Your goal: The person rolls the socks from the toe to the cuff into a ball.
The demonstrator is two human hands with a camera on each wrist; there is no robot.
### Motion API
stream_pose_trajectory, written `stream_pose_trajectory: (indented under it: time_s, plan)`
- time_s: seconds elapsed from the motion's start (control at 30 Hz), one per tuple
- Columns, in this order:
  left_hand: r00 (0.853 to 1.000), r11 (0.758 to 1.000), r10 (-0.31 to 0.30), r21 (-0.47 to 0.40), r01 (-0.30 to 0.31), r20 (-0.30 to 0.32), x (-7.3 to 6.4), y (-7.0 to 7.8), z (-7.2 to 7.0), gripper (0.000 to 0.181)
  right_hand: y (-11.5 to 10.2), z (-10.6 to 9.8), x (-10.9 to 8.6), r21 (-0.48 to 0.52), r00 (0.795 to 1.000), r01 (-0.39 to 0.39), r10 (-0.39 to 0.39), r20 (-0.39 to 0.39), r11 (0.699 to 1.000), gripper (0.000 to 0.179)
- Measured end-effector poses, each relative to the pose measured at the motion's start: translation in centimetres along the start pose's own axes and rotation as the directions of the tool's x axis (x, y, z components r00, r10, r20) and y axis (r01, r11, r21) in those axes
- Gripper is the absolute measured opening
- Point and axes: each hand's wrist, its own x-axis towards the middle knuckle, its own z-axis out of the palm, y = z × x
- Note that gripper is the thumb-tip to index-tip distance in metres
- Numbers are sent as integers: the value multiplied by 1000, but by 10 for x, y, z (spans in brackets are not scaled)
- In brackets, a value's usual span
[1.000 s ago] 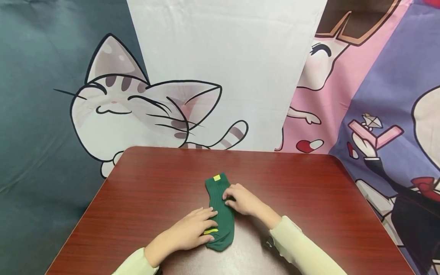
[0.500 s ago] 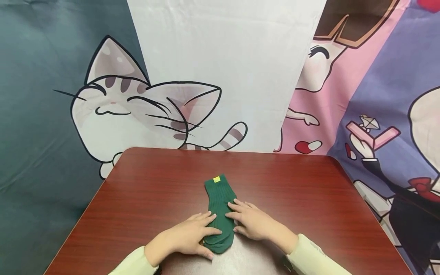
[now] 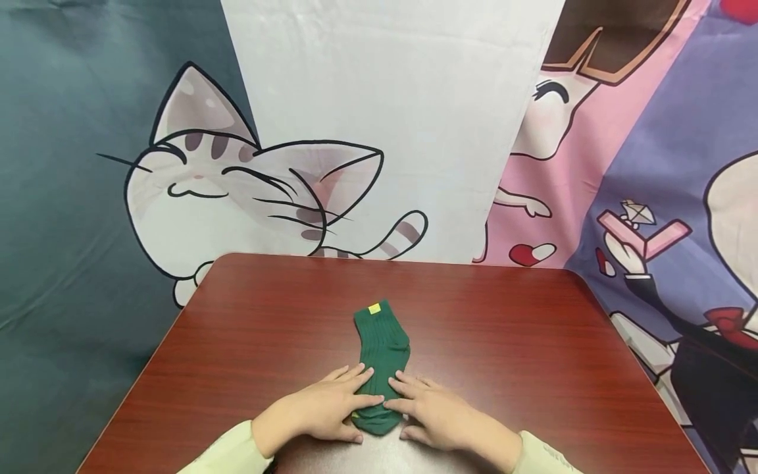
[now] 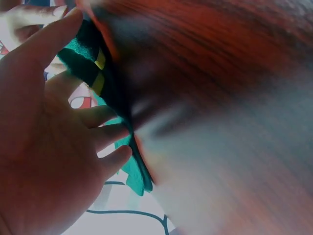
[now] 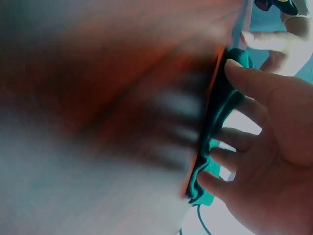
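Observation:
A dark green ribbed sock [image 3: 383, 342] lies flat on the table, its cuff with a yellow tag pointing away from me and its toe end near me. My left hand [image 3: 326, 405] rests at the sock's left edge, fingers spread and fingertips on the fabric. On the other side my right hand [image 3: 438, 415] touches the sock's lower right edge with extended fingers. In the left wrist view the sock [image 4: 93, 63] shows yellow marks beyond the left fingers. The right wrist view shows layered green fabric of the sock [image 5: 222, 105] by the right fingertips.
The reddish-brown wooden table [image 3: 503, 329] has rounded far corners. Behind it hangs a cartoon backdrop [image 3: 379, 99] with a cat and figures. Pale green sleeves [image 3: 233, 451] cover both forearms.
My right hand has slid from the sock's upper right side down toward its toe end, its curled fingers straightening. The left hand stays at the left edge, its fingers a little shifted.

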Motion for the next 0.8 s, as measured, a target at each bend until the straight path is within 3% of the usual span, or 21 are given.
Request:
stream_pose_trajectory:
  time_s: [0.2,0.33,0.5,0.6,0.8]
  plan:
    - [1000,1000,8,20,-8,-9,-2,0,1,60,-4,-1,-5,43,1000,27,-27,-8,999,51]
    - [995,998,34,48,-30,-92,-3,0,5,50,-7,0,-6,60,999,27,-25,-37,998,46]
    - [975,993,98,79,-84,-200,-2,1,9,29,-9,4,-6,76,995,-8,16,-103,997,36]
    - [973,994,98,63,-87,-208,-1,3,11,25,-10,6,-5,96,991,-30,43,-130,995,31]
    - [975,998,57,27,-53,-213,-1,9,16,20,-13,7,1,163,994,-30,47,-103,986,27]
